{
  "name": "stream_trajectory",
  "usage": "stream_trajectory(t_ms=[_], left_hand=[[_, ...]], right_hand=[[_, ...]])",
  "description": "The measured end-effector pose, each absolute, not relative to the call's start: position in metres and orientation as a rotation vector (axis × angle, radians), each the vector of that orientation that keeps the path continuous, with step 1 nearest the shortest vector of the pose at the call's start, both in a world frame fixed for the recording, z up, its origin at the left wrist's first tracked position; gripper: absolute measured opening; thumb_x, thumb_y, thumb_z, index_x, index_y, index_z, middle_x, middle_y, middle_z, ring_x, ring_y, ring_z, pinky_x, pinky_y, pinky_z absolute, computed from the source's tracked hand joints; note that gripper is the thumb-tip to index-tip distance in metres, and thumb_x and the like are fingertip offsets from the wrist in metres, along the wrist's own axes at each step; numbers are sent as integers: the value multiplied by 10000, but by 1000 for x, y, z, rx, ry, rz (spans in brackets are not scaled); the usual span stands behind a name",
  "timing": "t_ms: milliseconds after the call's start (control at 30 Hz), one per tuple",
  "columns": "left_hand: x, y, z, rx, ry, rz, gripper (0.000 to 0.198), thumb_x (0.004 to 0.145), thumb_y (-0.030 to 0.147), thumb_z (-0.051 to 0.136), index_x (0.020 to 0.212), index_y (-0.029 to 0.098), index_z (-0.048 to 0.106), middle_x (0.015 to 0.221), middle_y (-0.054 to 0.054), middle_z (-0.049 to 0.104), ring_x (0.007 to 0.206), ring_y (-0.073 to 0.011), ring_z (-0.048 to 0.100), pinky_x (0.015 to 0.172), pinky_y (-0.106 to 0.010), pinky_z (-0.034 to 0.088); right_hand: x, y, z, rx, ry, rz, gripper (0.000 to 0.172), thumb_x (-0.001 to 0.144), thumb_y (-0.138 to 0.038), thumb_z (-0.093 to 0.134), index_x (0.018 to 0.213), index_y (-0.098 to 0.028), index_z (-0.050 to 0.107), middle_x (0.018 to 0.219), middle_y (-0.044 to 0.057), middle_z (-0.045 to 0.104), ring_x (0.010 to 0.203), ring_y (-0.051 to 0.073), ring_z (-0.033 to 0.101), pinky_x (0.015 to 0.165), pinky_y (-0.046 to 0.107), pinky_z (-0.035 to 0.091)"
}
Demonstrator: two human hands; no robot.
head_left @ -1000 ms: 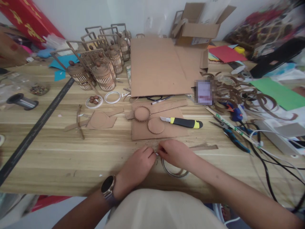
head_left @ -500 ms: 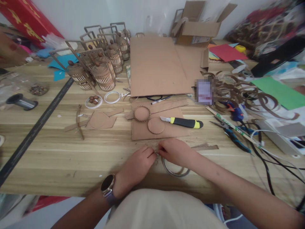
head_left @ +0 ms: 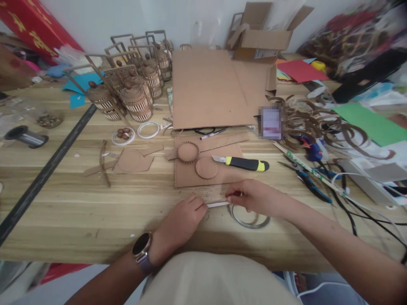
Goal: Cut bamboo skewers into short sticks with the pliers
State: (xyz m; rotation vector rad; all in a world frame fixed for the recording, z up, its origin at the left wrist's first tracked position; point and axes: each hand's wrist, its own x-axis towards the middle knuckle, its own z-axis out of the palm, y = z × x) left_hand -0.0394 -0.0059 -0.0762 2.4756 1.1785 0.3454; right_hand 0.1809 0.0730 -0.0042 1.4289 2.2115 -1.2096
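Between my two hands a narrow white strip of tape (head_left: 218, 204) is stretched just above the wooden table. My left hand (head_left: 186, 218), with a watch on the wrist, pinches its left end. The fingers of my right hand (head_left: 256, 197) are closed at the other end, where a thin grey tape roll (head_left: 251, 225) hangs or rests below them; which of the two I cannot tell. Beyond my hands a cardboard piece (head_left: 187, 181) bears a cardboard disc (head_left: 206, 168), a beaded-looking ring (head_left: 188, 151) and a black and yellow utility knife (head_left: 244, 163) with its blade out.
Several woven lidded baskets (head_left: 136, 101) with tall handles stand at the back left. A large cardboard sheet (head_left: 206, 89) lies at the back. Pliers (head_left: 313, 186), a blue glue gun (head_left: 313, 149), cables and curled brown strips (head_left: 318, 120) crowd the right side. Cut cardboard scraps (head_left: 133, 161) lie left.
My right hand has moved right, away from my left, with the tape roll. A white strip now spans the gap between them. My left hand has stayed nearly in place.
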Motion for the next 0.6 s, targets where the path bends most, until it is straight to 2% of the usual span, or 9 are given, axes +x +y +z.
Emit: stream_trajectory(t_ms=[200, 400, 600], left_hand=[[-39, -5, -72, 2554, 1172, 297, 240, 973, 104, 431, 1084, 148, 638, 981, -71, 639, 896, -216, 565, 794, -344, 513], [-38, -5, -69, 2573, 1169, 277, 322, 977, 86, 371, 1190, 154, 603, 974, -74, 634, 891, -217, 559, 773, -347, 509], [-36, -5, -69, 2627, 1162, 264, 334, 988, 97, 350, 1198, 141, 606, 935, -77, 625, 870, -221, 553, 741, -335, 504]], right_hand=[[210, 79, -2, 1432, 2231, -1152, 197, 860, -252, 535, 747, -198, 686, 672, -7, 654, 622, 152, 570, 569, 230, 379], [220, 78, -15, 1492, 2234, -998, 133, 837, -253, 583, 773, -188, 680, 745, 23, 708, 677, 177, 625, 591, 249, 385], [216, 76, -17, 1513, 2200, -829, 137, 845, -267, 581, 799, -193, 686, 804, 48, 724, 731, 200, 640, 589, 260, 358]])
